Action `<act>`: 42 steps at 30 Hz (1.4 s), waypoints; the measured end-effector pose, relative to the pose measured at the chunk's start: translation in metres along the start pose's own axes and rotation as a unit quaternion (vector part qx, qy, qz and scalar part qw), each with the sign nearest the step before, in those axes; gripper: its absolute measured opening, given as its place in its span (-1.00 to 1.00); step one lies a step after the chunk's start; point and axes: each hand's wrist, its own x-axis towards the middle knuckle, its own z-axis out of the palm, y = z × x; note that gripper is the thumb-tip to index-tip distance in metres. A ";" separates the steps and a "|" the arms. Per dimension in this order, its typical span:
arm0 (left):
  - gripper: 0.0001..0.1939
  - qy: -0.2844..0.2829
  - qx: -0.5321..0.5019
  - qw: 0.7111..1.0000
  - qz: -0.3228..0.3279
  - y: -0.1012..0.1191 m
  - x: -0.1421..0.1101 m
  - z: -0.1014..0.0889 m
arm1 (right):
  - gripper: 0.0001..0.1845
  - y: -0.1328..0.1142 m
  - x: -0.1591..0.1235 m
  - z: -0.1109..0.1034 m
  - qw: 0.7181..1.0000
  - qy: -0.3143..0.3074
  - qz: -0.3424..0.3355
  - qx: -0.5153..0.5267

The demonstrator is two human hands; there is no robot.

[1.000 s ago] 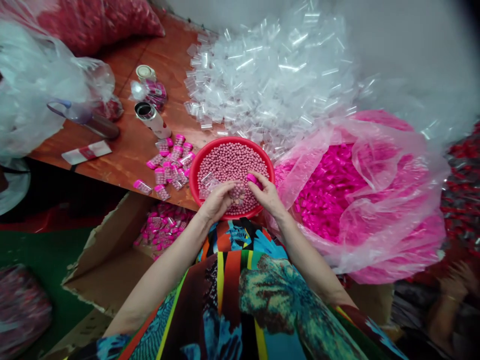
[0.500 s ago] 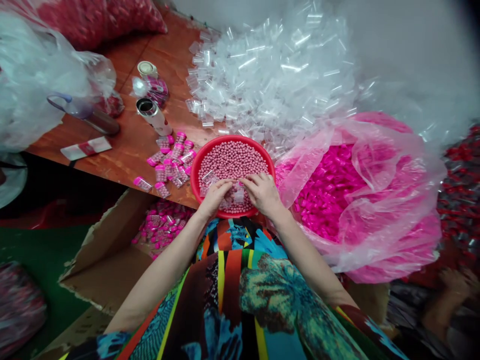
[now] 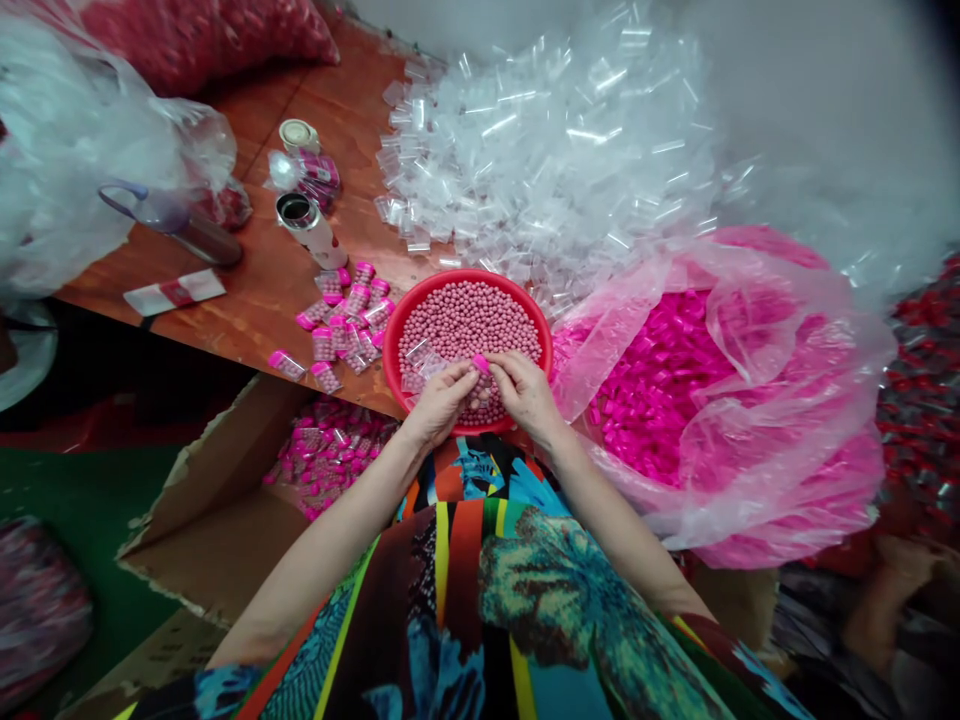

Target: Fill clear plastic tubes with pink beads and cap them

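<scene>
Above a red bowl (image 3: 545, 340) of pink beads (image 3: 472, 315), my two hands meet at a small bead container. My left hand (image 3: 446, 395) is closed around its clear body, which the fingers mostly hide. A bright pink cap (image 3: 481, 363) sits at the top of it, pinched by the thumb and fingers of my right hand (image 3: 523, 388). Several clear plastic containers (image 3: 420, 360) lie on the beads just left of my left hand. Left of the bowl, a pile of bead-filled containers with pink caps (image 3: 349, 325) rests on the wooden table (image 3: 255, 330).
A large heap of clear containers (image 3: 540, 150) spreads behind the bowl. An open plastic bag of pink caps (image 3: 652, 390) stands on the right. Below the table's edge, a cardboard box (image 3: 202, 510) holds capped containers. A flask (image 3: 311, 235) stands at the left; another person's arm (image 3: 885, 600) shows lower right.
My hands have drawn closer together over the bowl. The pink cap now shows upright between my fingers, where a clear container was visible below them before.
</scene>
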 end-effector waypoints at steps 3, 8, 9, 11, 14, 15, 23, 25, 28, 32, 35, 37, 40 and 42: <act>-0.57 0.003 0.018 1.000 -0.008 0.001 -0.001 0.001 | -0.69 -0.002 0.000 -0.010 0.999 -0.043 -0.006 0.006; -0.57 -0.008 0.077 0.997 -0.008 0.004 -0.004 0.001 | -0.67 -0.004 -0.002 -0.021 0.995 -0.085 -0.042 -0.017; -0.57 -0.010 0.077 0.997 -0.017 0.004 -0.004 0.000 | -0.67 -0.004 -0.003 -0.020 0.994 -0.090 -0.049 -0.025; -0.60 -0.013 0.072 0.997 -0.032 0.005 -0.005 0.000 | -0.66 -0.003 -0.006 -0.019 0.992 -0.100 -0.057 -0.041; -0.65 -0.002 0.107 0.994 -0.006 0.003 -0.007 0.002 | -0.67 -0.003 -0.008 -0.016 0.993 -0.101 -0.051 -0.041; -0.67 0.006 0.127 0.992 0.014 0.003 -0.008 0.004 | -0.68 -0.003 -0.008 -0.016 0.994 -0.099 -0.046 -0.031; -0.65 0.021 0.107 0.994 0.012 0.007 -0.007 0.008 | -0.67 0.000 -0.008 -0.010 0.989 -0.019 0.073 0.129; -0.63 0.030 0.122 0.992 0.011 0.009 -0.006 0.007 | -0.59 0.007 -0.011 -0.004 0.974 0.036 0.134 0.177; -0.61 0.041 0.136 0.990 0.016 0.009 -0.006 0.004 | -0.64 0.009 -0.015 0.001 0.976 0.022 0.133 0.171; -0.59 0.069 0.117 0.991 -0.011 0.004 -0.005 0.004 | -0.57 -0.006 -0.019 0.002 0.997 -0.075 0.029 -0.010; -0.58 0.079 0.110 0.991 -0.014 0.000 -0.004 0.008 | -0.29 -0.012 -0.023 0.010 0.990 -0.065 0.027 -0.123; -0.59 0.077 0.109 0.991 -0.006 -0.002 -0.004 0.010 | -0.30 -0.009 -0.026 0.018 0.987 -0.033 0.030 -0.155; -0.59 0.070 0.105 0.992 -0.001 -0.005 -0.005 0.011 | -0.36 0.000 -0.028 0.024 0.986 -0.021 -0.003 -0.168; -0.60 0.057 0.098 0.994 -0.007 -0.007 -0.006 0.010 | -0.36 0.006 -0.029 0.024 0.985 -0.020 -0.021 -0.169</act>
